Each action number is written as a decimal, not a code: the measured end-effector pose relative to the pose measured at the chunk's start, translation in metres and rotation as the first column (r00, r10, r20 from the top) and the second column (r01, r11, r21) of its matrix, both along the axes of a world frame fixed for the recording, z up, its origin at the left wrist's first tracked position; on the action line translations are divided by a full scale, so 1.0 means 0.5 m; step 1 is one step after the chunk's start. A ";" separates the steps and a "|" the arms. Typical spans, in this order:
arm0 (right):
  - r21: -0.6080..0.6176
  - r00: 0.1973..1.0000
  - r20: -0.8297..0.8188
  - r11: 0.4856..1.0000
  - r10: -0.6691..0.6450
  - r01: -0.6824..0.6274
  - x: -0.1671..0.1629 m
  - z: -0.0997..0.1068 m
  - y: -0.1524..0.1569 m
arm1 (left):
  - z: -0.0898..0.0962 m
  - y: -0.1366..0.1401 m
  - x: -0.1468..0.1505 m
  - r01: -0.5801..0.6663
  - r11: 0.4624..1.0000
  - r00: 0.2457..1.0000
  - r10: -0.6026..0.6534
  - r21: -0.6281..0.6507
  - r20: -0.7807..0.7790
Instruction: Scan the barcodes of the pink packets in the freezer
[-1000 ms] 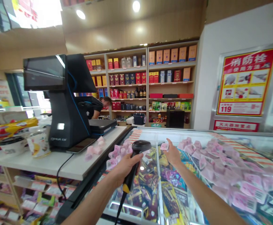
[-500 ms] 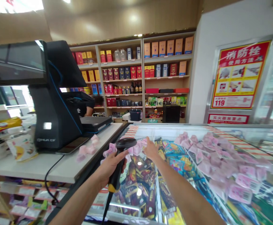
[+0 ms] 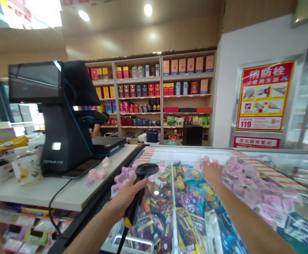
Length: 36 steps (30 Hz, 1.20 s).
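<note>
My left hand (image 3: 132,197) is wrapped around the handle of a black barcode scanner (image 3: 146,170) with a yellow band near its cord. The scanner's head is over the freezer's glass top, close to some small pink plastic packs (image 3: 126,175) with barcode labels. To the right, my right hand (image 3: 213,173) reaches onto the near-left end of a large pile of the same pink packs (image 3: 245,176). Its fingers look apart and rest among the packs; their tips are partly hidden. A few pink packs (image 3: 203,163) lie just left of it.
Bagged ice creams (image 3: 187,201) show through the freezer glass. At left, a counter (image 3: 71,197) bears a black checkout terminal (image 3: 64,134) and more pink packs (image 3: 98,173). Behind the terminal a person's arm (image 3: 96,130) shows. Shelves of boxed goods (image 3: 140,90) stand at the back.
My right hand has moved right, from beside the scanner to the large pile of pink packs. My left hand still holds the scanner. The view has tilted up slightly.
</note>
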State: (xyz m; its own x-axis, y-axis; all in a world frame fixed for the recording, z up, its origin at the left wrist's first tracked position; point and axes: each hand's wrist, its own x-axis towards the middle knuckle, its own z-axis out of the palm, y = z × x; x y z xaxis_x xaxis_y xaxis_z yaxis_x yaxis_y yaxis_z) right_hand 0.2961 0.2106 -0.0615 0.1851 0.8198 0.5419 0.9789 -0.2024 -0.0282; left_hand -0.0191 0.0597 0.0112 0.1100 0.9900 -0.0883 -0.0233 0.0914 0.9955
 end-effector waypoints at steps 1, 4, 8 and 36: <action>0.004 0.999 -0.010 0.999 0.053 -0.053 -0.004 -0.001 0.000 | -0.001 -0.004 -0.001 0.015 1.000 1.000 -0.015 -0.004 -0.003; 0.057 0.943 -0.118 0.951 0.310 -0.305 -0.039 0.003 0.002 | -0.001 -0.014 0.001 0.034 0.999 0.999 -0.034 0.001 -0.001; 0.250 0.749 -0.248 0.787 0.615 -0.564 -0.110 0.014 0.004 | 0.011 -0.025 0.016 0.033 0.999 0.999 -0.033 -0.011 0.012; 0.155 0.767 -0.477 0.900 0.429 -0.408 -0.271 -0.057 0.054 | 0.006 -0.013 -0.044 -0.035 0.999 0.999 0.036 -0.039 0.014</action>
